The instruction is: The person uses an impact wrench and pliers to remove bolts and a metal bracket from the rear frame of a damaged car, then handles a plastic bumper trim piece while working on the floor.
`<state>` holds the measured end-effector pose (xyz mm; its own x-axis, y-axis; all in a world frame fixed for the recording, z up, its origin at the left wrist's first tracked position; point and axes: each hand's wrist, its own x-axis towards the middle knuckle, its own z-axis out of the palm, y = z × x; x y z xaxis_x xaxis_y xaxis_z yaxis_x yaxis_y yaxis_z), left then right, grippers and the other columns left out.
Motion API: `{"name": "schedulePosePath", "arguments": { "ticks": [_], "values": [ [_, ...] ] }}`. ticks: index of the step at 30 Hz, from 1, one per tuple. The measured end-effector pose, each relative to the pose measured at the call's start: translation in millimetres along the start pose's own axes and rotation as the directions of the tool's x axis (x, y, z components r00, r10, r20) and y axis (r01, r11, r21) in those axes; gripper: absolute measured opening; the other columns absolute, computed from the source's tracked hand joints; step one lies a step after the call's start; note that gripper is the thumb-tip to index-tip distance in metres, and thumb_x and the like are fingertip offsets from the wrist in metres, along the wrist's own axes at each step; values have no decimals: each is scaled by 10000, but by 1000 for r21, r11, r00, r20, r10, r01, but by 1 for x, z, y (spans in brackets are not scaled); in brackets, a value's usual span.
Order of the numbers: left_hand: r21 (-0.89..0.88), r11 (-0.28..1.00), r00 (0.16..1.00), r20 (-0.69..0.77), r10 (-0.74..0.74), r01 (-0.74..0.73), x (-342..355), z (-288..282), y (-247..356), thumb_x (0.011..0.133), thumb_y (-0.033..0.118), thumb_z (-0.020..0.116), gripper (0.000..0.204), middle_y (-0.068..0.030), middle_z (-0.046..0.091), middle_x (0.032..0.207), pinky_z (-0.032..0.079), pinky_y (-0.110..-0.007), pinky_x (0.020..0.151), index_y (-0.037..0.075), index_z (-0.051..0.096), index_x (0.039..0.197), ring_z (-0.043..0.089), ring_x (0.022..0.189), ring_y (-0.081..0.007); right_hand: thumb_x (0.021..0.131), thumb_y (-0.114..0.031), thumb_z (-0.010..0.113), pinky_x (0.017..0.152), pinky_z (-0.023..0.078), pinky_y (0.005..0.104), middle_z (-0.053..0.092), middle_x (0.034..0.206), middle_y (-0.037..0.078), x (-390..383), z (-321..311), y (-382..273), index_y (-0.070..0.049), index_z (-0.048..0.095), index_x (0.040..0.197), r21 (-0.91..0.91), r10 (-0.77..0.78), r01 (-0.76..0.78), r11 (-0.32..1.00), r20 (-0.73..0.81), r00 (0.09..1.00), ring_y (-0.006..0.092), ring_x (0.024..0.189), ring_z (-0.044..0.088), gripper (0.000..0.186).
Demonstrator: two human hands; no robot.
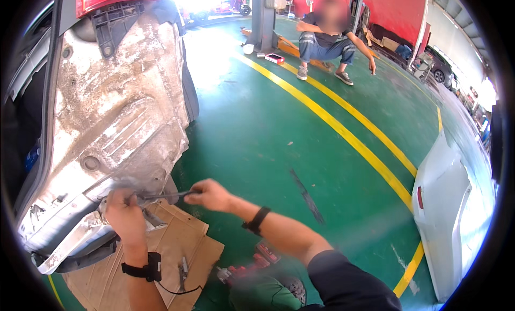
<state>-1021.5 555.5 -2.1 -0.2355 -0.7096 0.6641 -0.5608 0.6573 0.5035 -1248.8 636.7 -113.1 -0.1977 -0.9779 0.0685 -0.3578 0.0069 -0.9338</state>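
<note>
A slim dark wrench lies nearly level between my hands, beside the lower edge of the car's exposed, dirt-stained rear body panel. My right hand is closed round the wrench's right end. At its left end, close against the car, the fingers of my left hand are curled in a pinch; the wrench's head is hidden there. Just below my left hand runs a loosened pale trim strip. Each wrist wears a black band, and a thin cable hangs from the left one.
Cardboard lies under the car's corner, with small hand tools on it. A red cordless power tool is beside my knee. A detached white bumper stands at right. Another person squats near a lift post.
</note>
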Motion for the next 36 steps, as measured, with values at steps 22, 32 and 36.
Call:
{"name": "schedulePosePath", "arguments": {
  "ticks": [22,32,36],
  "values": [
    [36,987,987,-20,160,-159,2,2,-11,711,-59,669,209,-113,613,812,488,-391,650,20,659,904,615,704,-300,845,-171,641,848,540,503,685,852,294,40,-19,-247,74,667,846,-540,-596,533,652,70,800,467,886,674,246],
    [-12,998,997,-19,68,-69,-1,0,-5,760,-82,654,217,-121,669,862,511,-370,686,16,718,943,660,748,-275,971,-226,672,663,497,350,653,786,99,-9,-44,-111,-24,633,1043,-27,-264,269,963,-305,915,208,718,612,218],
    [7,1000,1000,11,12,-12,0,-1,1,746,-71,663,223,-139,680,899,509,-405,728,17,722,942,666,823,-338,1030,-236,638,651,453,254,596,772,-1,-28,-21,-81,-40,626,1094,257,-160,247,934,-316,935,69,712,533,207]
  ]
}}
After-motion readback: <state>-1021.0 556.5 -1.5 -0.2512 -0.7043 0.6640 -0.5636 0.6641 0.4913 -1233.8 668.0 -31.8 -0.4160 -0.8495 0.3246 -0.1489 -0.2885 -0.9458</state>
